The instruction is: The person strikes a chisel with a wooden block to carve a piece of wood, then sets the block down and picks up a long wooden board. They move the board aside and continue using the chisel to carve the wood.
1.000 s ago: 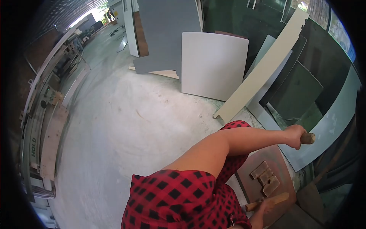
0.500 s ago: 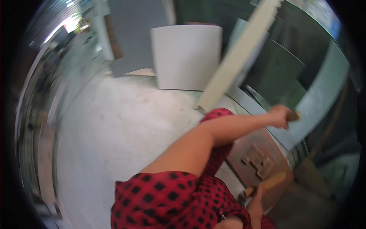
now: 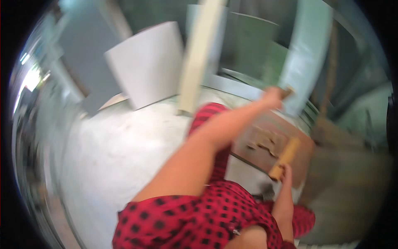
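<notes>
My left hand (image 3: 271, 98), arm stretched forward, is closed around a short brown stick-like piece (image 3: 287, 92) whose light end sticks out past the fist. My right hand (image 3: 285, 172), nearer my body, grips a thick yellow, wooden-looking bar (image 3: 288, 155) slanting up over a reddish-brown board (image 3: 302, 166). On that board lies an irregular tan piece with cut-out edges (image 3: 265, 139), just left of the yellow bar. Motion blur hides finer detail of both held things. A dark, blurred object (image 3: 264, 191) rests on the floor beside the board.
My legs in red-and-black checked cloth (image 3: 166, 220) fill the lower middle. Ahead, a white panel (image 3: 147, 64), a cream plank (image 3: 199, 58), a grey sheet (image 3: 87, 50) and a pale blue strip (image 3: 306, 54) lean upright. Pale floor (image 3: 112, 145) stretches left.
The view has swung to the right, so the leaning panels and board sit further left. The yellow bar in my right hand stands more steeply. My left hand still holds its piece.
</notes>
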A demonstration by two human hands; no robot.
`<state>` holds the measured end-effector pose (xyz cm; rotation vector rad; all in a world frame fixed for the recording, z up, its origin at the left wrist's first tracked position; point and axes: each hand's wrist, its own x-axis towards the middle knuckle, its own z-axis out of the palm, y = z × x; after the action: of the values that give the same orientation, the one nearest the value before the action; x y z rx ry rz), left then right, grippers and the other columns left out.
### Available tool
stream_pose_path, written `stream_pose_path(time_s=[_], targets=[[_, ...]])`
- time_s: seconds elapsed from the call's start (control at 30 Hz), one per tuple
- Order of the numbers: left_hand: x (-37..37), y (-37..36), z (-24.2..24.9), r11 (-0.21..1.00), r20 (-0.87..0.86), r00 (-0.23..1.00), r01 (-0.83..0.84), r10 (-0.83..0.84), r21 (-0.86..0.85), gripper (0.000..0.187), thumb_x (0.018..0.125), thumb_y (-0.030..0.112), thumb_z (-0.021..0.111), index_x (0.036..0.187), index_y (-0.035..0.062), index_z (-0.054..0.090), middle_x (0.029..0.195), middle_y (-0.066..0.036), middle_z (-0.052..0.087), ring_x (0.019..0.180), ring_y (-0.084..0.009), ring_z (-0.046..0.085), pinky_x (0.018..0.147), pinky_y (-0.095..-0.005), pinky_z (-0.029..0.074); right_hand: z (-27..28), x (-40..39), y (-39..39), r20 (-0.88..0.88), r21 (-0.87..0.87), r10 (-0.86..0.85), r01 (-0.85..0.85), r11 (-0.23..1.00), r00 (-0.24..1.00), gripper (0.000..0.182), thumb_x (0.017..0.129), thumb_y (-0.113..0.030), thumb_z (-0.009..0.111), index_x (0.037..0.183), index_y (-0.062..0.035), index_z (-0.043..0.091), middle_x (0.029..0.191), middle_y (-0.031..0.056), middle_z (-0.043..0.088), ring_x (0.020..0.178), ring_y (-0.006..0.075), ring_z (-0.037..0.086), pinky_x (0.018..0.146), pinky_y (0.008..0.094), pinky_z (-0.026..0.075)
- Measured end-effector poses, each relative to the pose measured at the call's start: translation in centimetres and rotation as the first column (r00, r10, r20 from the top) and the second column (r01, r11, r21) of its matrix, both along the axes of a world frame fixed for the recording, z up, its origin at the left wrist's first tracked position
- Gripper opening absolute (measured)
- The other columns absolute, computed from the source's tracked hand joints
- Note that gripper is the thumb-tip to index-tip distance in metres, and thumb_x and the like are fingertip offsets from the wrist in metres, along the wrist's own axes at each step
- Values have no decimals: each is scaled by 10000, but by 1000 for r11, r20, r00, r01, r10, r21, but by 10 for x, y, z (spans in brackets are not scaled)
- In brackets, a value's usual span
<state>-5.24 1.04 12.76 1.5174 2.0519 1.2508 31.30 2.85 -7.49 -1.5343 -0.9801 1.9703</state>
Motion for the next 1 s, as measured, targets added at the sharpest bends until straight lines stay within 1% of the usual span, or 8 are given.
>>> stream_pose_path(time_s=[0.03, 0.07, 0.13, 0.17, 0.37, 0.9, 0.97, 1.0], targets=[[5, 5, -3, 996, 80, 996, 35, -42, 86, 433, 512, 121, 769, 911, -1, 650, 838, -175, 654, 770, -284, 642, 684, -397, 498, -12, 4, 12, -18, -57, 56, -57, 997, 998, 311, 733, -217, 618, 968, -20, 563, 850, 113, 593, 767, 285, 591, 723, 437, 512], [6, -2, 21, 983, 167, 975, 166, -150, -82, 676, 552, 84, 759, 1198, 32, 567, 1161, -139, 612, 1055, -242, 594, 875, -336, 474, 8, -5, 11, 23, -54, 65, -64, 996, 998, 302, 736, -226, 617, 950, -18, 570, 869, 114, 602, 783, 284, 598, 734, 426, 509], [7, -9, 22, 991, 133, 983, 128, -124, -24, 452, 530, 78, 744, 958, -6, 628, 901, -150, 653, 900, -252, 629, 762, -369, 488, 33, -26, 8, 1, -45, 195, -195, 980, 981, 329, 773, -264, 600, 997, -25, 566, 929, 101, 594, 858, 247, 594, 769, 358, 487], [-5, -6, 21, 992, 209, 971, 124, -119, -13, 385, 501, 113, 778, 840, 11, 625, 800, -148, 628, 825, -265, 629, 715, -378, 482, 122, -69, -54, 65, 172, 107, -116, 978, 992, 395, 821, -274, 557, 1116, -13, 532, 1021, 114, 573, 946, 240, 569, 843, 351, 460], [-16, -69, 60, 992, 113, 990, -66, 78, -107, 401, 437, 192, 850, 774, 96, 655, 801, -92, 656, 831, -272, 641, 719, -359, 493, 157, -129, -45, 52, 389, 445, -429, 816, 894, 449, 866, -285, 504, 1213, -1, 490, 1138, 133, 552, 1031, 243, 542, 896, 353, 433], [-25, -64, 35, 978, 140, 975, -152, 172, -145, 249, 506, 96, 718, 748, 73, 668, 784, -140, 649, 840, -298, 639, 744, -377, 503, 166, -130, -7, -285, 649, 290, -39, 760, 913, 393, 876, -252, 502, 1161, 18, 537, 1075, 126, 598, 976, 250, 578, 852, 344, 459], [-18, -44, 17, 986, 180, 979, -70, 97, -150, 274, 500, 88, 721, 766, 50, 666, 798, -165, 646, 850, -300, 640, 734, -386, 507, 177, -107, 44, -357, 193, 106, -38, 981, 928, 533, 883, -319, 467, 1293, 21, 447, 1260, 141, 512, 1094, 223, 524, 925, 345, 414], [-19, -34, 7, 975, 218, 974, -6, 56, -223, 362, 468, 156, 794, 803, 88, 674, 833, -123, 660, 844, -268, 644, 751, -366, 516, 177, -91, 53, -355, 304, 230, -121, 945, 906, 574, 860, -323, 492, 1306, 34, 433, 1241, 133, 526, 1070, 210, 535, 915, 336, 421]])
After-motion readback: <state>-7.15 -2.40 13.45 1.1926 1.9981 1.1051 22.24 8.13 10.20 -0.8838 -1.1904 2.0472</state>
